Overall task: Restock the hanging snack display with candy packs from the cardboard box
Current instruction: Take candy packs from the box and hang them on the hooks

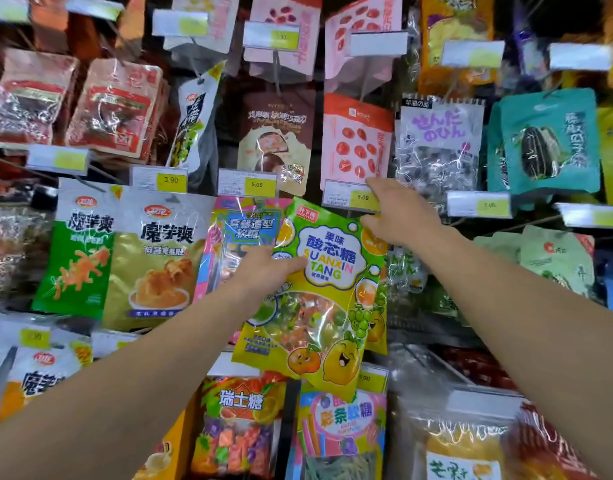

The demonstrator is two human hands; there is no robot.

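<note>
Left hand [263, 268] gripping yellow-green candy pack [319, 299] at its left edge, thumb across the front; right hand [398, 216] at the pack's upper right corner below price tag [353, 199], finger closure indeterminable.
</note>
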